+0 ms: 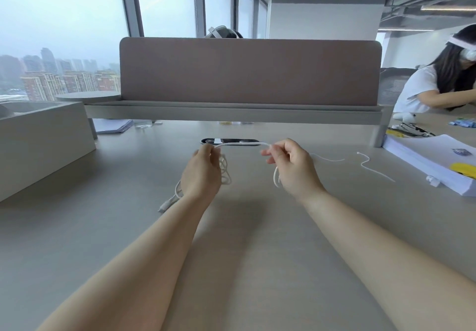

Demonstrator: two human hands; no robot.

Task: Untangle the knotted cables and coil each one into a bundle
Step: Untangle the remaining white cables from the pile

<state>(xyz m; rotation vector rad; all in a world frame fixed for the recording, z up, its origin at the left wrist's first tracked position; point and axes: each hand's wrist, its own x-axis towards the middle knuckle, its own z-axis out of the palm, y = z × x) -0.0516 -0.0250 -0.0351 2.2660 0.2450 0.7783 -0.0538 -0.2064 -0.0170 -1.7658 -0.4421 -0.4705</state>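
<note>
Handling | thin white cable (242, 144) spans our hands | left hand (203, 173) grips its hanging loops | right hand (293, 166) pinches it | we judge it light, limp: pinch beside left hand.

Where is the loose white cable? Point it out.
Head view, right side: the loose white cable lies on the desk, between the right hand and the stack of papers.

Brown desk partition (249, 70), white paper stack (425, 160) at right, grey box (38, 140) at left.
</note>
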